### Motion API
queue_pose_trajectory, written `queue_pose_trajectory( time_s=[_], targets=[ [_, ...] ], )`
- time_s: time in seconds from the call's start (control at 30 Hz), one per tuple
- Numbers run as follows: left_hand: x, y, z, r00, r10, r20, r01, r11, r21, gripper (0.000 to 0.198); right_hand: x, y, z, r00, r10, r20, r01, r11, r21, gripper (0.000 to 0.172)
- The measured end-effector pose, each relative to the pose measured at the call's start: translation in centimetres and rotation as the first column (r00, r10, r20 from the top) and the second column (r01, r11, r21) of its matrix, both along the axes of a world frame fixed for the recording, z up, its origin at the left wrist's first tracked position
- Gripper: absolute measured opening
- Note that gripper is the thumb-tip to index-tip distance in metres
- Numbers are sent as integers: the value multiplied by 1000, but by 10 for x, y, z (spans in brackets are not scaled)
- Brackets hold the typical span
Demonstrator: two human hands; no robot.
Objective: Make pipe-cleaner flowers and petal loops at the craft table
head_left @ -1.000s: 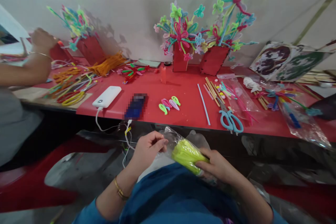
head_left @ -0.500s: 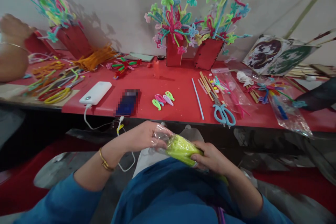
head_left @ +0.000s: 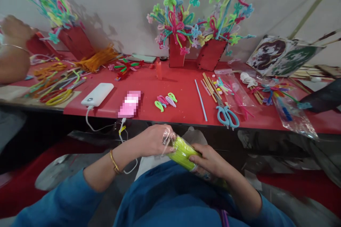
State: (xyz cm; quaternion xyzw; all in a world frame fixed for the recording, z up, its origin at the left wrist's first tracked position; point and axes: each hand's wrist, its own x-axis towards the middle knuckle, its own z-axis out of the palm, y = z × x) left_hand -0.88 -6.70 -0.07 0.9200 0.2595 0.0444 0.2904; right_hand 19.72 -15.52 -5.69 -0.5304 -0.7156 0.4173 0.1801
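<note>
Over my lap lies a clear plastic pack of yellow-green pipe cleaners [head_left: 183,151], slanting from upper left to lower right. My right hand [head_left: 209,159] is wrapped round the pack's middle, thumb on top. At the upper left end my left hand [head_left: 159,141] is closed on the loose plastic of the bag, its fingers partly inside or behind the shiny film; I cannot tell which. Just beyond, on the red table [head_left: 176,81], several small looped pipe-cleaner petals [head_left: 165,100] sit in a row. A single pale blue pipe cleaner [head_left: 200,100] lies to their right.
Blue-handled scissors [head_left: 227,115] rest at the table's front edge. A phone [head_left: 129,104] and a white power bank [head_left: 97,94] are joined by a cable. Red vases [head_left: 176,53] of pipe-cleaner flowers line the partition. Another person's arm [head_left: 13,49] is at far left.
My left hand has turned over the bag's end and more of the pipe cleaners' length shows. My right hand has shifted slightly left. The phone screen has turned from dark to bright pink.
</note>
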Motion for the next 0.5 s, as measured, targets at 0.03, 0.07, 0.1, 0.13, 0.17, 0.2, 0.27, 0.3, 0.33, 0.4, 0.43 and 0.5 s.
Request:
queue_pose_trajectory(
  time_s=[0.03, 0.07, 0.1, 0.13, 0.17, 0.2, 0.27, 0.3, 0.33, 0.4, 0.43, 0.5],
  targets=[
    [0, 0, -1, 1000, 12, 1, -12, 1000, 11, 16, -1, 0, 0, 1000, 1, 5, -2, 1000, 7, 27],
    [-1, -1, -2, 1000, 24, 1, -24, 1000, 17, 16, -2, 0, -1, 1000, 3, 12, -3, 1000, 11, 27],
    [-2, -1, -3, 999, 36, 1, -36, 999, 19, 20, -4, -1, -1, 1000, 6, 22, -6, 1000, 14, 27],
    [-3, -1, -3, 999, 36, -5, -36, 999, 13, 26, -5, -1, -2, 999, 11, 35, -12, 1000, 18, 27],
    [-4, -1, -4, 1000, 22, -17, -22, 1000, -3, 31, -6, -1, -3, 999, 21, 47, -22, 1000, 20, 27],
    [-5, -1, -5, 1000, 4, -28, -4, 1000, -27, 34, -7, -2, -5, 998, 33, 55, -35, 999, 21, 27],
    [-6, -2, -6, 999, -25, -34, 23, 998, -63, 30, -8, -2, -6, 997, 54, 56, -56, 998, 24, 27],
    [-6, -2, -6, 999, -26, -30, 24, 997, -70, 25, -8, -2, -6, 997, 59, 50, -60, 998, 23, 26],
    [-6, -3, -6, 999, -21, -24, 20, 997, -75, 20, -9, -2, -6, 997, 60, 42, -61, 998, 22, 26],
    [-7, -4, -6, 1000, -8, -9, 7, 995, -96, 14, -10, -1, -6, 997, 67, 27, -68, 997, 24, 25],
    [-7, -4, -6, 1000, -11, 0, 11, 992, -126, 13, -10, -1, -5, 997, 75, 21, -75, 997, 25, 25],
    [-9, -3, -6, 999, -28, 26, 32, 981, -190, 13, -11, -1, -4, 995, 95, 12, -95, 995, 26, 25]
  ],
)
